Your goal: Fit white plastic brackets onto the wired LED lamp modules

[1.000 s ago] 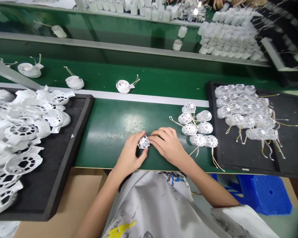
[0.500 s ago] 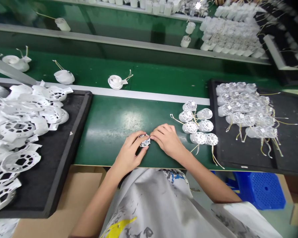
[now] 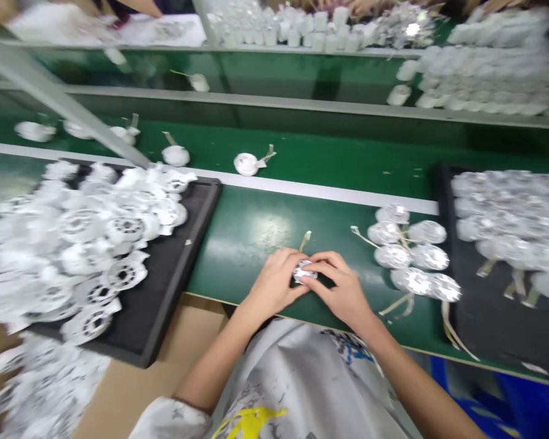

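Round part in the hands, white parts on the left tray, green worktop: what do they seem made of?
Round part: perhaps plastic, shiny where it catches light; blur leaves it open. White parts: probably moulded plastic, satin, judging by thin curved walls and neat slots. Green worktop: maybe laminate or a mat, smooth with a sheen, as a pale reflection shows.

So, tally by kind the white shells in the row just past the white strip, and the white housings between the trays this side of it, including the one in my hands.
White shells visible: 5
Grouped white housings: 7
White housing between left hand and right hand: 1
Total: 13
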`<control>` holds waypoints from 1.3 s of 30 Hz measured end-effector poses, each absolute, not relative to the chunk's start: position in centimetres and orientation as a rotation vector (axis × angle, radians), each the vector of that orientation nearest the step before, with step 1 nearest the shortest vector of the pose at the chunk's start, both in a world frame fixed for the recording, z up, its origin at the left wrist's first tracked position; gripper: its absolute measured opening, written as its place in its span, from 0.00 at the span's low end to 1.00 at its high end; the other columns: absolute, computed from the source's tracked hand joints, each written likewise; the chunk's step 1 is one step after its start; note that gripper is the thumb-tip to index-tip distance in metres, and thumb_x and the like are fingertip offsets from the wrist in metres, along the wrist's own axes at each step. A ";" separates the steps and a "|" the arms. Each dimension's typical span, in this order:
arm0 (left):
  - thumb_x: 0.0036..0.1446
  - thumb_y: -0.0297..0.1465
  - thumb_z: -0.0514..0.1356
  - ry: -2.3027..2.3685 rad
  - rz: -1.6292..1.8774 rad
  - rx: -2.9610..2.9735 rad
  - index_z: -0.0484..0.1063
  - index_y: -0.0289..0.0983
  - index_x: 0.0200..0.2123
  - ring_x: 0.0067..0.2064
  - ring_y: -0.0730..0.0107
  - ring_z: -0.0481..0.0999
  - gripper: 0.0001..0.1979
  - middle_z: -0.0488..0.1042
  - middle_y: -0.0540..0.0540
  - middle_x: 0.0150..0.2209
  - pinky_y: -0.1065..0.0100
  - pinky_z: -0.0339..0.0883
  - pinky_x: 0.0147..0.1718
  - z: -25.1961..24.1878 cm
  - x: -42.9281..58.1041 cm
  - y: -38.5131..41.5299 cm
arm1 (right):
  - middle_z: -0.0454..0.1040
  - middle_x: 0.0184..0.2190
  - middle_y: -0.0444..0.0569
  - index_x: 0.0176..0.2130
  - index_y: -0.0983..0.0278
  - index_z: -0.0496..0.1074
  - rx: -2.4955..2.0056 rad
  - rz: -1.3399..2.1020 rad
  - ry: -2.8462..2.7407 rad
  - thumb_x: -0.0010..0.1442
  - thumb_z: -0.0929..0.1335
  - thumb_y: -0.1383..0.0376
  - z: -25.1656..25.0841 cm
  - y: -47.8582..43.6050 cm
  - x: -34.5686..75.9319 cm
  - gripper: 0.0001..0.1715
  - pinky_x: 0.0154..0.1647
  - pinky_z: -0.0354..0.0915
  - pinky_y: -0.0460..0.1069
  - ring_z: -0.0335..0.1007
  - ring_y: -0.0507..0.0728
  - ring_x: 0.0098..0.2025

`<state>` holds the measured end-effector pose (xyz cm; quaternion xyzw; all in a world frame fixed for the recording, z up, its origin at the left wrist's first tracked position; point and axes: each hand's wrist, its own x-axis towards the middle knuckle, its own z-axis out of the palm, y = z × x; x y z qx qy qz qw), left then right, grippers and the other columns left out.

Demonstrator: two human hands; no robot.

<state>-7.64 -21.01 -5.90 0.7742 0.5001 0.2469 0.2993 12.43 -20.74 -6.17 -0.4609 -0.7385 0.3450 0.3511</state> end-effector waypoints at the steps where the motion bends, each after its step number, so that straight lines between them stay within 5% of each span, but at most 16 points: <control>1: 0.66 0.41 0.66 1.334 0.655 2.056 0.69 0.43 0.59 0.58 0.52 0.74 0.22 0.75 0.40 0.56 0.50 0.69 0.58 -5.8 -7.4 -21.0 | 0.78 0.48 0.50 0.45 0.54 0.82 -1.206 0.856 -1.912 0.70 0.73 0.58 -6.4 -20.8 12.4 0.07 0.55 0.71 0.59 0.75 0.61 0.51; 8: 0.64 0.51 0.66 1.672 0.669 2.176 0.68 0.45 0.64 0.59 0.51 0.74 0.30 0.75 0.40 0.60 0.49 0.68 0.57 -3.5 -10.2 -23.7 | 0.79 0.44 0.50 0.41 0.54 0.83 -1.229 0.617 -1.857 0.70 0.71 0.57 -7.4 -20.9 11.4 0.10 0.52 0.70 0.60 0.75 0.62 0.46; 12: 0.69 0.43 0.61 2.789 0.883 1.643 0.74 0.44 0.56 0.65 0.45 0.69 0.16 0.70 0.37 0.59 0.42 0.62 0.65 -1.1 -22.0 -30.2 | 0.80 0.44 0.49 0.40 0.54 0.82 -1.279 0.641 -1.836 0.69 0.72 0.54 -7.1 -21.1 11.2 0.10 0.52 0.69 0.60 0.76 0.63 0.47; 15: 0.61 0.48 0.68 2.967 0.645 1.460 0.61 0.40 0.70 0.73 0.36 0.57 0.40 0.58 0.31 0.69 0.36 0.55 0.70 -0.6 -31.2 -34.9 | 0.79 0.45 0.47 0.40 0.53 0.81 -1.313 0.693 -1.858 0.68 0.71 0.48 -7.1 -20.9 11.5 0.14 0.51 0.69 0.60 0.77 0.63 0.48; 18: 0.58 0.48 0.70 2.860 0.625 1.463 0.53 0.42 0.75 0.77 0.36 0.52 0.49 0.48 0.32 0.75 0.38 0.55 0.72 -1.1 -35.2 -36.0 | 0.79 0.47 0.47 0.41 0.53 0.79 -1.355 0.774 -1.940 0.68 0.69 0.43 -7.3 -20.5 11.8 0.19 0.49 0.68 0.60 0.76 0.64 0.49; 24: 0.61 0.46 0.68 2.693 1.027 1.477 0.66 0.41 0.68 0.72 0.42 0.62 0.35 0.48 0.32 0.73 0.45 0.66 0.67 -2.3 -31.2 -30.1 | 0.78 0.51 0.51 0.46 0.53 0.77 -1.331 0.751 -2.087 0.67 0.67 0.40 -7.4 -20.0 11.6 0.24 0.49 0.67 0.64 0.72 0.69 0.52; 31: 0.65 0.48 0.64 2.954 0.886 1.548 0.66 0.39 0.68 0.68 0.37 0.62 0.33 0.63 0.32 0.61 0.37 0.56 0.68 -0.2 -32.7 -27.1 | 0.76 0.54 0.53 0.52 0.52 0.76 -1.241 0.620 -2.053 0.69 0.67 0.45 -6.4 -22.2 11.3 0.21 0.52 0.67 0.66 0.71 0.70 0.54; 35: 0.61 0.46 0.67 2.779 0.869 1.414 0.67 0.40 0.66 0.64 0.42 0.68 0.34 0.59 0.33 0.62 0.45 0.65 0.63 1.3 -36.3 -25.5 | 0.76 0.55 0.51 0.54 0.51 0.75 -1.218 0.729 -2.069 0.71 0.67 0.48 -6.6 -23.9 10.6 0.17 0.52 0.69 0.63 0.71 0.68 0.55; 39: 0.58 0.43 0.68 2.766 0.919 1.403 0.73 0.41 0.54 0.56 0.51 0.74 0.23 0.61 0.36 0.62 0.54 0.71 0.56 1.6 -37.4 -25.0 | 0.75 0.55 0.50 0.55 0.51 0.74 -1.208 0.709 -2.055 0.72 0.67 0.51 -6.4 -25.0 10.2 0.16 0.51 0.69 0.61 0.70 0.66 0.56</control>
